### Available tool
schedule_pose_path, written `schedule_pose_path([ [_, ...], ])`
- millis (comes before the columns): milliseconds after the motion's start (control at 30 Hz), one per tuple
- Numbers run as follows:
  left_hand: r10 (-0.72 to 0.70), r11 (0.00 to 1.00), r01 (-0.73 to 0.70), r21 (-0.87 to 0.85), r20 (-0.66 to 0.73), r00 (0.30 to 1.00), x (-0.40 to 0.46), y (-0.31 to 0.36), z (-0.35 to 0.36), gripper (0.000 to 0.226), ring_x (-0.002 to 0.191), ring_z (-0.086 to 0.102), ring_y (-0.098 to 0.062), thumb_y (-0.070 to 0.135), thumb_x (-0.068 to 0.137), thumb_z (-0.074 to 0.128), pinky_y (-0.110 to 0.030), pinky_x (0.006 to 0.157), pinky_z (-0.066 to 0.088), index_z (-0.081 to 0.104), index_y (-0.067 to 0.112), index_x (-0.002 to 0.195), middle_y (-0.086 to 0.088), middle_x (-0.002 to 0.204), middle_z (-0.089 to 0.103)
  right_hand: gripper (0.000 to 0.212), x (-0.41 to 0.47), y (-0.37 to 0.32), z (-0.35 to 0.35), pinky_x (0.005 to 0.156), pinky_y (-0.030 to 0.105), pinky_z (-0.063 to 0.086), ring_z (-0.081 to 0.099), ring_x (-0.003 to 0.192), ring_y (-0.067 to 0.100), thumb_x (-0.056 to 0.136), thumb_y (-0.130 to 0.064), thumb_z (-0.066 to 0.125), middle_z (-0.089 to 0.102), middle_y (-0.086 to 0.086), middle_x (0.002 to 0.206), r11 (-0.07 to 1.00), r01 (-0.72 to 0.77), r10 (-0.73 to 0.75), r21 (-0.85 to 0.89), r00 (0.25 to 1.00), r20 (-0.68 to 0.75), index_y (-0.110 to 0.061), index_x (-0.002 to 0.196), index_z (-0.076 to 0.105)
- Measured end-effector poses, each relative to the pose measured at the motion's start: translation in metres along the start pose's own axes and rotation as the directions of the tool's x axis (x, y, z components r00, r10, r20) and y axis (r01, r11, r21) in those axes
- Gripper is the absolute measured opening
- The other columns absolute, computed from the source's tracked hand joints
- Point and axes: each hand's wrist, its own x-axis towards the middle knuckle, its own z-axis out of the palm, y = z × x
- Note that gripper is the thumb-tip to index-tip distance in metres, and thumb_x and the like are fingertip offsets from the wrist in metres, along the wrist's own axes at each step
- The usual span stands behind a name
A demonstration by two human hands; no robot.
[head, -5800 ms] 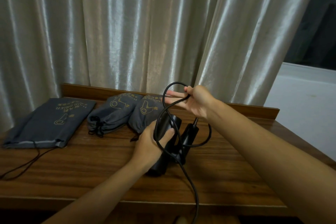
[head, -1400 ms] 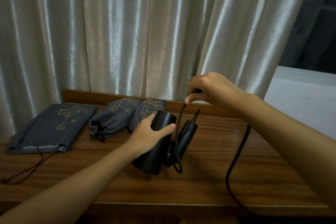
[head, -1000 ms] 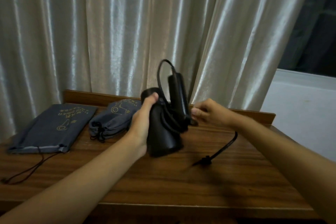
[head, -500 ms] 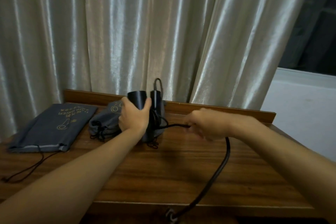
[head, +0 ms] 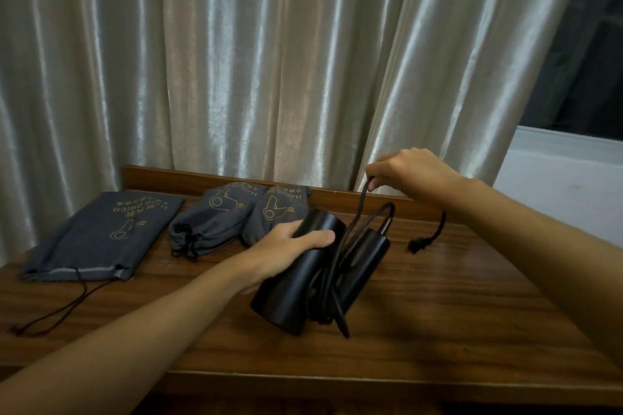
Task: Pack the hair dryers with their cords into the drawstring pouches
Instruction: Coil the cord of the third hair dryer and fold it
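- Left hand (head: pixel 286 248) grips the hair dryer (head: pixel 296 274) barrel on the table (head: pixel 438 313); right hand (head: pixel 409 172), just beyond the dryer, pinches its cord (head: pixel 362 202), mid-winding.
- Next, probably: finish coiling, then carry the dryer to the flat empty pouch (head: pixel 101 236), far left of it.
- Two filled pouches (head: pixel 232 216) lie just behind the dryer.

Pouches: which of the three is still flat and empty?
The leftmost pouch, lying flat, drawstring trailing toward the table edge. The other two pouches are bulging and cinched.
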Motion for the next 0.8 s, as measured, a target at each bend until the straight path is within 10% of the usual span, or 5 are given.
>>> schedule_pose_path([
  [200,-0.080,0.833,0.059,-0.551,-0.014,0.997,-0.007,0.025,0.013,0.057,0.090,0.072,-0.026,0.057,0.072,0.065,-0.031,0.072,0.058,0.074,0.015,0.109,-0.013,0.106,0.073,0.029,-0.015,-0.024,0.054,0.058,0.014,0.041,0.060,0.065,0.005,0.092,-0.049,0.037,0.060,-0.009,0.071,0.879,-0.214,0.166,0.426,0.975,0.147,-0.033,0.082,0.059],
  [300,-0.123,0.768,-0.094,-0.633,-0.290,0.949,0.004,0.042,0.013,0.060,0.093,0.072,-0.031,0.057,0.072,0.071,-0.041,0.079,0.059,0.069,0.016,0.116,-0.013,0.107,0.073,0.020,-0.022,-0.049,0.072,0.062,0.017,0.041,0.063,0.069,0.006,0.101,-0.031,0.044,0.064,-0.013,0.076,0.816,-0.283,0.189,0.503,0.954,0.231,-0.030,0.093,0.062],
  [500,-0.232,0.840,-0.333,-0.430,-0.837,0.495,0.037,0.038,-0.013,0.060,0.094,0.063,-0.021,0.059,0.079,0.068,-0.039,0.082,0.052,0.048,0.022,0.122,0.001,0.110,0.062,0.008,-0.039,-0.103,0.064,0.078,0.039,0.052,0.064,0.085,0.019,0.102,-0.021,0.047,0.065,0.001,0.096,0.799,-0.332,0.094,0.502,0.893,0.441,-0.020,0.106,0.054],
  [600,-0.143,0.954,-0.204,-0.219,-0.932,0.333,0.041,0.019,-0.029,0.054,0.107,0.058,-0.029,0.062,0.081,0.063,-0.040,0.087,0.047,0.042,0.023,0.114,0.001,0.109,0.055,0.013,-0.049,-0.123,0.034,0.060,0.023,0.049,0.060,0.065,0.009,0.102,-0.018,0.045,0.063,0.001,0.082,0.676,-0.380,0.023,0.632,0.867,0.497,-0.014,0.107,0.056],
  [800,0.076,0.991,0.073,0.115,-0.910,0.407,0.026,-0.025,-0.028,0.062,0.099,0.057,-0.028,0.064,0.083,0.059,-0.039,0.081,0.041,0.044,0.017,0.122,-0.006,0.113,0.059,0.027,-0.041,-0.132,-0.028,0.044,0.019,0.046,0.058,0.050,0.012,0.103,-0.008,0.044,0.063,0.009,0.077,0.241,-0.423,-0.068,0.874,0.891,0.449,-0.021,0.126,0.038],
])
